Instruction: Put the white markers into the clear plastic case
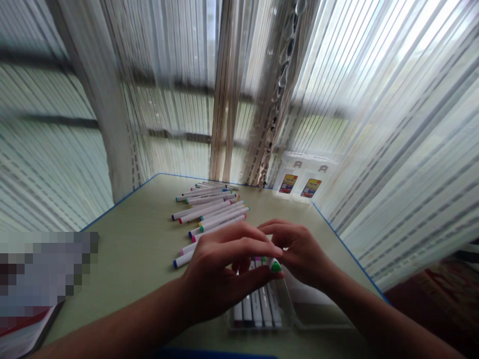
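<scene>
My left hand (224,271) and my right hand (299,254) meet over a clear plastic marker case (318,319) near the table's front edge. Between their fingertips they pinch a white marker with a green cap (275,265). Several white markers (258,306) lie side by side in the case below the hands. A loose row of white markers with coloured caps (211,212) lies on the pale green table (138,244) just beyond my hands.
Two clear plastic packs with yellow labels (301,184) lean against the sheer curtain (374,124) at the back right. The table has a blue edge and fits into a curtained corner. A blurred patch and a red-edged book (22,331) sit at the left.
</scene>
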Available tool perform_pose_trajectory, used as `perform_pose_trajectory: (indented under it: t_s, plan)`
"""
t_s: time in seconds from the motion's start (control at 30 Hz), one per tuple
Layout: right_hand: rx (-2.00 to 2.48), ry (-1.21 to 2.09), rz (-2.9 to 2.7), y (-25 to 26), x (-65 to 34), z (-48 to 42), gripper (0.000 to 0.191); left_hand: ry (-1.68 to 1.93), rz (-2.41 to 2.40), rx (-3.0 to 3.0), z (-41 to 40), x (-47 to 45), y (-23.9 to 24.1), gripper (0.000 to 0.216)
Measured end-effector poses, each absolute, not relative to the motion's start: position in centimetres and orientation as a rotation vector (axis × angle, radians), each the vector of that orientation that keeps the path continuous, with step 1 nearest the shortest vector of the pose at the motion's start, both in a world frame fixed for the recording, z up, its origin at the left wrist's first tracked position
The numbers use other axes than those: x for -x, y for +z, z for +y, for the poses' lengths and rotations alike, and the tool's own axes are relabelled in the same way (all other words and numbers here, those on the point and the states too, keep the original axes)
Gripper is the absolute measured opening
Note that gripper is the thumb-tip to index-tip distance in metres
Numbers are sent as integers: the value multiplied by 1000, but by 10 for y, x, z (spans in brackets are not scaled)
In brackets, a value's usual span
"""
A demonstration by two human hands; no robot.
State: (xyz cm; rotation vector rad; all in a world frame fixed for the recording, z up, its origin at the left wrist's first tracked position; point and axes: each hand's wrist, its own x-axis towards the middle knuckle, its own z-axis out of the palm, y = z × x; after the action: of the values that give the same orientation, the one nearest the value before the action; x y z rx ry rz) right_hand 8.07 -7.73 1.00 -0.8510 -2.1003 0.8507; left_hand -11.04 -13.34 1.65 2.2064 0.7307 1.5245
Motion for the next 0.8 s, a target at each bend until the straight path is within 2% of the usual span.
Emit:
perform_pose_trajectory:
  t_s: [0.13, 0.27, 0.37, 0.5, 0.63, 0.8]
  plan:
    - [888, 902, -2077, 7, -81, -76, 7, 1542, 741, -2206, -133, 110, 16, 21]
    - [1022, 1025, -2012, 4, -83, -74, 23, 1663, 869, -2089, -127, 112, 16, 20]
    - [1058, 1061, -1923, 6, -85, -71, 25, 1707, 1035, -1804, -118, 116, 17, 15]
    - [974, 1140, -1682, 12, -88, -68, 30, 1612, 1116, -1541, -105, 122, 15, 23]
    - [840, 1148, -1451, 17, -90, -69, 29, 1419, 1251, -1804, -99, 122, 9, 22]
    - [749, 1074, -1502, 19, -87, -79, 22, 1193, 1317, -2158, -100, 119, 6, 17]
